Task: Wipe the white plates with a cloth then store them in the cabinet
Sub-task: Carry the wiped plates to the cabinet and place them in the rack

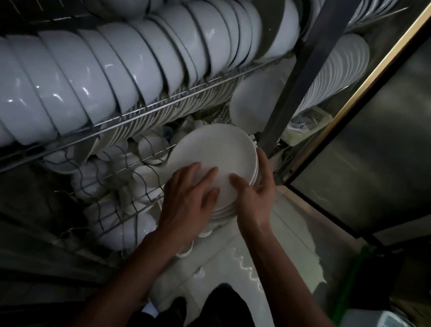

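A stack of white plates (216, 149) is held at the open cabinet's lower wire rack (126, 174). My left hand (188, 200) lies flat on the top plate's near side, fingers spread and fairly straight. My right hand (254, 190) grips the stack's right edge, thumb on the top face and fingers curled round the rim. More white plates (336, 75) stand on edge in a row at the upper right of the cabinet. No cloth is in view.
White bowls (106, 73) fill the upper wire shelf (160, 113) in tilted rows. Small white cups (113, 194) crowd the lower rack. A dark upright post (298, 73) and the steel cabinet door (403, 126) stand at the right. Pale floor tiles (265, 253) lie below.
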`<control>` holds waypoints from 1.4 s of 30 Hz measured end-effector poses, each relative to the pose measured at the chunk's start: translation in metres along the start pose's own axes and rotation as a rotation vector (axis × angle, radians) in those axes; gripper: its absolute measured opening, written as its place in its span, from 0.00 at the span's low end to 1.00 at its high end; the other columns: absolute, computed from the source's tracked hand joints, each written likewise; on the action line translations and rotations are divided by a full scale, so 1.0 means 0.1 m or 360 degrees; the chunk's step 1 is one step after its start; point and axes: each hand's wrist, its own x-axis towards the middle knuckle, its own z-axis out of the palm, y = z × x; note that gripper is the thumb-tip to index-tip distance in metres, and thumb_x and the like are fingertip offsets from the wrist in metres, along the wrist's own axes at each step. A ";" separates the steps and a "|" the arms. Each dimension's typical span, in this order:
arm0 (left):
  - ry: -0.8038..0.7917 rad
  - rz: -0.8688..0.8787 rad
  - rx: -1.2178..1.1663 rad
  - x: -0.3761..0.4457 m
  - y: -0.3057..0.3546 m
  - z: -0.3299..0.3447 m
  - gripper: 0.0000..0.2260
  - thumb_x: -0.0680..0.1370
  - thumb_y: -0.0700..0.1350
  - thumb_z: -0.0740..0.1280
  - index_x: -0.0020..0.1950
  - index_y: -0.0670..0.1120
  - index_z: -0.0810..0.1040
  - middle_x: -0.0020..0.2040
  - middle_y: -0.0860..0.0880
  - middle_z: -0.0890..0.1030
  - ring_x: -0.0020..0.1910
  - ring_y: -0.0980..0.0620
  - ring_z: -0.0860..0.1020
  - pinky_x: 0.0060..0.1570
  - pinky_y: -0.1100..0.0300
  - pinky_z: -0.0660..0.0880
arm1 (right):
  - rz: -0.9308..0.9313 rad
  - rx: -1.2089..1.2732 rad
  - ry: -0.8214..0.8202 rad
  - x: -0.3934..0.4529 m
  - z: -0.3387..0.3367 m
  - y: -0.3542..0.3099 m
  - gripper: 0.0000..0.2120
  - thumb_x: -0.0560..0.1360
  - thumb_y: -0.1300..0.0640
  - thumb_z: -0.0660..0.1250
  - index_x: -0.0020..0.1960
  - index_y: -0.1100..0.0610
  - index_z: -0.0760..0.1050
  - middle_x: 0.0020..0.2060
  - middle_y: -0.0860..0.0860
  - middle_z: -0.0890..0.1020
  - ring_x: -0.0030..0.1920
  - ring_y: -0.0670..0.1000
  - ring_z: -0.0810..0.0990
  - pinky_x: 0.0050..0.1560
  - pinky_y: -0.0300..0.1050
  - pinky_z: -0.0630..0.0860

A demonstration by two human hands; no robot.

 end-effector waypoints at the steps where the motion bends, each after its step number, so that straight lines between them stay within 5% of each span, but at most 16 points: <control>1: 0.0013 -0.0009 -0.0028 0.06 0.00 0.01 0.21 0.82 0.54 0.62 0.75 0.54 0.71 0.75 0.47 0.66 0.73 0.44 0.64 0.70 0.45 0.64 | -0.0028 -0.0031 -0.0013 0.08 0.03 -0.01 0.33 0.71 0.66 0.71 0.68 0.38 0.73 0.66 0.40 0.75 0.66 0.46 0.74 0.64 0.57 0.77; 9: 0.0052 -0.0109 -0.0280 0.79 -0.07 0.30 0.22 0.83 0.52 0.63 0.78 0.55 0.67 0.78 0.45 0.63 0.74 0.43 0.62 0.72 0.50 0.63 | -0.0227 -0.0255 -0.0226 0.96 0.23 -0.06 0.34 0.72 0.70 0.70 0.74 0.48 0.69 0.68 0.44 0.75 0.68 0.46 0.73 0.66 0.47 0.75; 14: -0.0014 -0.0169 -0.0226 1.20 -0.03 0.54 0.24 0.84 0.54 0.54 0.81 0.55 0.59 0.81 0.49 0.57 0.79 0.49 0.54 0.76 0.54 0.59 | -0.0410 -0.0402 -0.0378 1.48 0.29 -0.05 0.36 0.69 0.72 0.68 0.74 0.50 0.69 0.68 0.43 0.75 0.69 0.43 0.71 0.62 0.24 0.67; 26: 0.0124 -0.0360 -0.0536 1.66 0.07 0.81 0.24 0.85 0.46 0.57 0.81 0.44 0.57 0.81 0.41 0.57 0.81 0.46 0.53 0.78 0.48 0.56 | -0.0546 -0.0629 -0.0701 2.12 0.42 0.00 0.34 0.72 0.70 0.67 0.75 0.51 0.69 0.70 0.49 0.74 0.68 0.40 0.68 0.64 0.21 0.59; 31: 0.0230 -0.0426 -0.0658 1.71 0.12 0.91 0.23 0.85 0.44 0.57 0.80 0.43 0.57 0.81 0.39 0.55 0.81 0.44 0.52 0.78 0.45 0.54 | -0.0549 -0.0643 -0.0755 2.22 0.43 -0.01 0.32 0.73 0.68 0.67 0.74 0.51 0.69 0.70 0.49 0.74 0.70 0.44 0.70 0.68 0.30 0.63; 36: 0.0226 -0.0456 -0.0626 1.75 0.06 0.96 0.25 0.85 0.42 0.58 0.81 0.45 0.54 0.82 0.42 0.53 0.81 0.47 0.50 0.78 0.47 0.53 | -0.0587 -0.0670 -0.0785 2.27 0.46 0.05 0.31 0.73 0.70 0.66 0.74 0.53 0.70 0.70 0.51 0.74 0.68 0.43 0.70 0.63 0.20 0.58; 42: 0.0252 -0.0466 -0.0632 1.70 0.06 1.02 0.25 0.84 0.41 0.60 0.81 0.45 0.56 0.82 0.42 0.53 0.81 0.47 0.50 0.77 0.45 0.58 | -0.0613 -0.0688 -0.0825 2.28 0.41 0.16 0.33 0.74 0.69 0.65 0.76 0.49 0.66 0.73 0.49 0.70 0.72 0.44 0.68 0.63 0.18 0.56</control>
